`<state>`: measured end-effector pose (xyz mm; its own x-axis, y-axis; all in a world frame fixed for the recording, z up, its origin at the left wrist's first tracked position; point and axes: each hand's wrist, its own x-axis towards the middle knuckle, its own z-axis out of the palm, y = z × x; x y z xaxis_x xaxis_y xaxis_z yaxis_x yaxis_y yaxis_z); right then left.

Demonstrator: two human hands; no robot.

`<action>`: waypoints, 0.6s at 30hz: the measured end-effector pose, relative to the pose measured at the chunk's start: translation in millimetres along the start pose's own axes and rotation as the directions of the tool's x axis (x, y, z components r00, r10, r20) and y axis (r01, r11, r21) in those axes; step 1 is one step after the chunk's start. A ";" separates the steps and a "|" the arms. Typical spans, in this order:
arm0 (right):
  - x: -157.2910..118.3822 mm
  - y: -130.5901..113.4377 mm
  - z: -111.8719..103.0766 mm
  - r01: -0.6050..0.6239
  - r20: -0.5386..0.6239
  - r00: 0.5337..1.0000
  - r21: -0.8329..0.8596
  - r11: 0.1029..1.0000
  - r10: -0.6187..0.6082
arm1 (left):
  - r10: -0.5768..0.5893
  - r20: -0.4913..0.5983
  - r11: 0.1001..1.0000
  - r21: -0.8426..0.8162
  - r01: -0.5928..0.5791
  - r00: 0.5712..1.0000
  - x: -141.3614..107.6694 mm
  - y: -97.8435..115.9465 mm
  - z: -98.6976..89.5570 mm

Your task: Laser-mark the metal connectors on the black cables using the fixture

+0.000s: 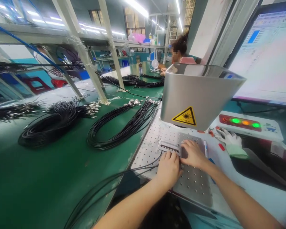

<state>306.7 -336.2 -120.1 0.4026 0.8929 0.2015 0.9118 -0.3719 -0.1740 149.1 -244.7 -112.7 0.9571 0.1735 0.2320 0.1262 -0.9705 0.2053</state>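
A small metal fixture [169,147] with a dark slot holding a row of several shiny cable ends sits on a perforated metal plate [194,181]. My left hand [168,168] is at its front edge, fingers bent and pressed together over black cables [138,169] that run in from the lower left. The fingertips hide where the cables enter the fixture. Curled around the fixture's right end is my right hand [193,154], with its fingers bent against the metal. Above both hands hangs a grey metal hood [195,95] bearing a yellow laser warning label [184,117].
Bundles of black cables [109,133] lie on the green table [50,178] to the left. On the right are a control box [269,127] with lit buttons, a white glove [231,141], a pen [205,149] and a monitor [267,57]. Another person [180,47] sits behind the hood.
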 end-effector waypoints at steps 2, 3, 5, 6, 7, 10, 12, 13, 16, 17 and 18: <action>2.2 -6.1 -6.6 0.001 -0.026 1.000 0.018 1.000 -0.001 | 0.000 -0.030 0.999 0.036 0.001 1.000 2.9 3.3 -2.9; 4.0 -10.3 -11.4 -0.005 -0.038 0.999 0.039 0.999 0.007 | -0.005 -0.042 0.999 0.052 0.008 0.999 5.3 4.9 -7.4; 10.0 -20.5 -24.0 -0.036 -0.056 0.998 0.107 0.994 0.042 | -0.033 -0.046 0.996 0.077 0.037 0.998 12.6 6.8 -21.3; 14.1 -26.2 -31.1 -0.059 -0.063 0.996 0.151 0.987 0.069 | -0.053 -0.037 0.995 0.079 0.056 0.998 17.0 6.5 -30.0; 18.9 -31.8 -38.2 -0.085 -0.069 0.993 0.201 0.976 0.101 | -0.073 -0.025 0.995 0.067 0.075 0.997 21.4 5.0 -39.1; 32.3 -44.0 -54.2 -0.116 -0.083 0.984 0.375 0.920 0.158 | -0.148 -0.040 0.985 -0.101 0.143 0.988 31.5 -6.3 -60.3; 35.4 -45.7 -56.0 -0.085 -0.089 0.986 0.472 0.878 0.143 | -0.264 -0.118 0.925 -0.311 0.217 0.957 33.0 -18.3 -63.4; 34.2 -44.6 -53.6 -0.069 -0.090 0.988 0.486 0.872 0.128 | -0.350 -0.144 0.867 -0.424 0.262 0.926 32.3 -25.0 -61.0; 20.9 -38.5 -36.5 -0.035 -0.039 0.998 0.393 0.919 0.055 | -0.598 -0.086 0.625 -0.672 0.397 0.797 26.2 -45.4 -42.8; 14.6 -37.0 -29.1 -0.017 -0.005 1.000 0.343 0.939 0.020 | -0.647 -0.046 0.563 -0.702 0.436 0.762 23.8 -51.7 -35.4; 8.3 -36.1 -21.7 0.004 0.029 1.000 0.298 0.954 -0.013 | -0.673 -0.015 0.530 -0.707 0.468 0.739 21.3 -57.4 -28.4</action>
<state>278.8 -320.8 -91.2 0.3882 0.9046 0.1759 0.8478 -0.2757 -0.4530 154.9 -180.5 -92.6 0.6187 0.7842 0.0478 0.3305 -0.3150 0.8897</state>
